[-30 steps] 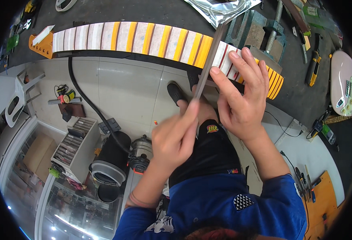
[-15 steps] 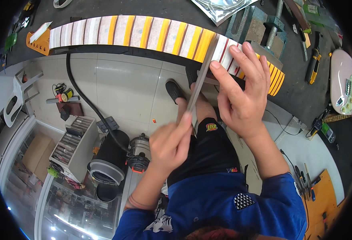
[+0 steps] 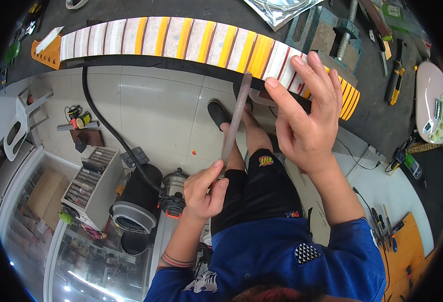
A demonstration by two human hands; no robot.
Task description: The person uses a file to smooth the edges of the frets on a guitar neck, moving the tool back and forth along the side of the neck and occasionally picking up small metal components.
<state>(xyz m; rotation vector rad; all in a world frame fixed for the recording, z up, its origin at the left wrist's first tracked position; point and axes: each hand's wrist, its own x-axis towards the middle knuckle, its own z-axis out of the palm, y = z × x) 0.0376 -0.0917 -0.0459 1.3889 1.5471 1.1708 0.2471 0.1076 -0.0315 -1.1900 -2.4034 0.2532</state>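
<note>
Guitar neck [image 3: 191, 43] is lying along the tabletop [image 3: 372, 100] edge, long axis left-right, taped between frets. File [image 3: 235, 118] is running crosswise to it, tip at the neck's near edge. I'm gripping the file's near end in my left hand [image 3: 204, 189]; right hand [image 3: 307, 121], nearer, is pressing the neck, fingers spread.

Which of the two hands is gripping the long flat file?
The left hand: it pinches the file's lower end between thumb and fingers. The right hand is spread flat on the guitar neck instead.
</note>
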